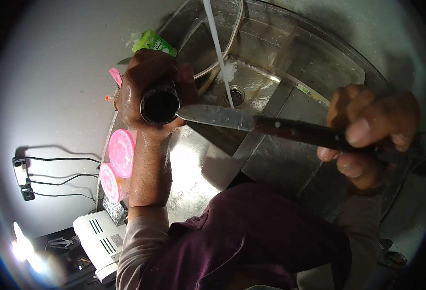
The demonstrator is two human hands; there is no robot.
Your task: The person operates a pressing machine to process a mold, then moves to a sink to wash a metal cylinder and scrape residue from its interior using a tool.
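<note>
My left hand [147, 77] is wrapped round a dark hollow cylinder [160, 105], its round open end facing me; what it belongs to is hidden by the fist. In my right hand [372, 121] is a knife [222, 117] with a dark brown riveted handle, gripped between thumb and fingers. Its wet blade points left, and the tip lies at the right edge of the cylinder's rim; whether it touches cannot be told. Both hands are held above a steel sink [201, 41], and the left forearm looks wet.
A stream of water [216, 43] runs down near the drain [234, 95]. A pale hose [231, 46] curves beside it. On the left stand two pink-lidded tubs [121, 153], a green packet [155, 43] and a white vented box [99, 237]. Cables lead to a wall socket [22, 176].
</note>
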